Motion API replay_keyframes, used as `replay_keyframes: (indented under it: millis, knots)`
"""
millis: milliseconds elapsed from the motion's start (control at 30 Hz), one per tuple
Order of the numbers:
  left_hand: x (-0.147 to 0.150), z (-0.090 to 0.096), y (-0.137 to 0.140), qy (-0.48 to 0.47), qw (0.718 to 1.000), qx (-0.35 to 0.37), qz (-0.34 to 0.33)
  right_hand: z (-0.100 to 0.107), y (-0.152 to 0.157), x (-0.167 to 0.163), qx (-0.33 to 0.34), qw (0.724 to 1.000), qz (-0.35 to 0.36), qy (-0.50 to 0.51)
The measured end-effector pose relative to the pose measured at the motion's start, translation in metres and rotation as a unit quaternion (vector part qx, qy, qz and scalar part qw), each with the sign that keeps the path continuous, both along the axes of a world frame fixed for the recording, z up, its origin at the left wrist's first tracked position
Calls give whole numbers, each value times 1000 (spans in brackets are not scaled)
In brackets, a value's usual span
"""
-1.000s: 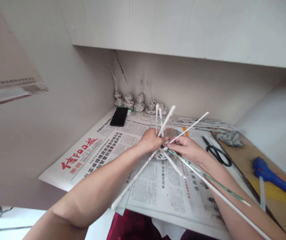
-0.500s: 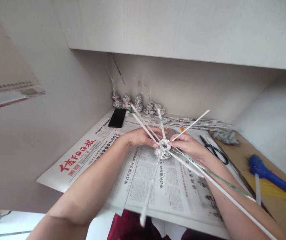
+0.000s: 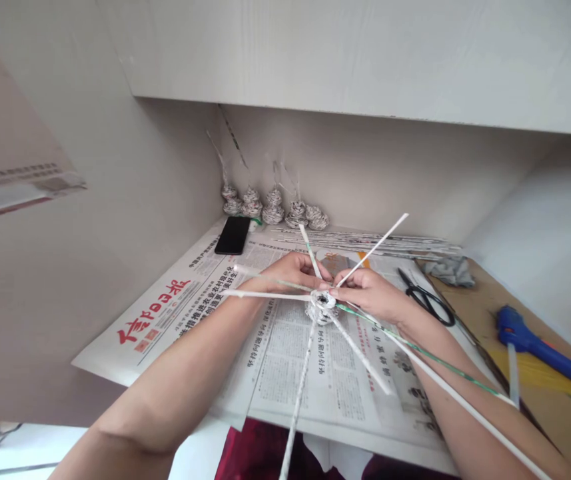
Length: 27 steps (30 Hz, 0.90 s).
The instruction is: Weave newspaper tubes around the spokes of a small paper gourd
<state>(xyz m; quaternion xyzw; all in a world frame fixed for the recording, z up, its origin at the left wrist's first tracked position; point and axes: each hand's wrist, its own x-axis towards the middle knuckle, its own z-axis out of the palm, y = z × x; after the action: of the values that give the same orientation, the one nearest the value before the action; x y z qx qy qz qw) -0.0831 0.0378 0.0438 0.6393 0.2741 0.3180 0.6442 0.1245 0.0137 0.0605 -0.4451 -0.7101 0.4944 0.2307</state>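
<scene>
A small round weave of rolled newspaper point(image 3: 321, 312) hangs between my hands above the newspaper sheets. Several white paper tubes point(image 3: 298, 390) fan out from its rim in all directions. My left hand point(image 3: 298, 270) is closed at its far left side, fingers pinching near the base of a tube. From the right, my right hand point(image 3: 368, 292) pinches the rim and a strand there. A green-and-white tube point(image 3: 430, 358) and a long white tube run from that side across my right forearm.
Several gourd-shaped woven pieces point(image 3: 274, 207) stand along the back wall, near a black phone point(image 3: 233, 235) and a bundle of paper tubes point(image 3: 365, 241). Black scissors point(image 3: 428, 300), a crumpled grey cloth point(image 3: 449, 271) and a blue glue gun point(image 3: 530, 343) lie at right, by cardboard point(image 3: 490, 293).
The woven piece has turned: tubes that pointed up-left now lie further left across my left wrist, and one has swung out toward the lower right. Both hands stay at the rim.
</scene>
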Motion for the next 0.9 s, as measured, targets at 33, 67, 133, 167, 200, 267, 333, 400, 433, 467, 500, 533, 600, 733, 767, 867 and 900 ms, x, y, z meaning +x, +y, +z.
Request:
replay_keyframes:
  millis: [33, 67, 133, 167, 200, 267, 333, 400, 433, 467, 500, 533, 600, 733, 767, 867, 900]
  knots:
    - [1, 1, -1, 1, 1000, 4, -1, 0, -1, 0, 0, 1000, 1, -4]
    - [1, 2, -3, 2, 1000, 8, -1, 0, -1, 0, 0, 1000, 5, -6]
    - [2, 4, -6, 5, 1000, 11, 12, 1, -1, 0, -5, 1000, 14, -2]
    - [2, 5, -7, 7, 1000, 11, 21, 2, -1, 1, -7, 1000, 15, 4]
    - [3, 6, -8, 10, 999, 14, 29, 3, -1, 1, -9, 1000, 14, 10]
    - [4, 7, -10, 12, 999, 24, 40, 5, 0, 3, -9, 1000, 3, 25]
    - [4, 7, -10, 10, 999, 26, 42, 7, 0, 5, -5, 999, -16, 31]
    - [5, 7, -11, 13, 999, 11, 41, 8, 0, 6, 1, 999, -35, 29]
    - [5, 6, -11, 17, 999, 1, 41, 8, 0, 6, 6, 999, -43, 28]
    - [5, 6, -11, 21, 999, -4, 41, 8, -1, 6, 11, 998, -49, 28]
    - [5, 6, -12, 26, 999, -1, 43, 8, -1, 5, 16, 998, -55, 29]
    - [6, 7, -13, 30, 998, 7, 46, 8, -1, 5, 20, 998, -60, 31]
    - [6, 8, -15, 37, 998, 24, 54, 8, -2, 4, 28, 997, -66, 34]
    - [7, 12, -18, 68, 995, 25, 65, 6, -2, 2, 51, 996, -60, 45]
    - [7, 13, -19, 74, 995, 27, 64, 6, -2, 2, 59, 995, -57, 52]
    - [7, 14, -20, 84, 994, 32, 58, 4, -2, 1, 81, 993, -47, 67]
    - [7, 14, -20, 87, 994, 33, 57, 3, -2, 0, 87, 993, -47, 68]
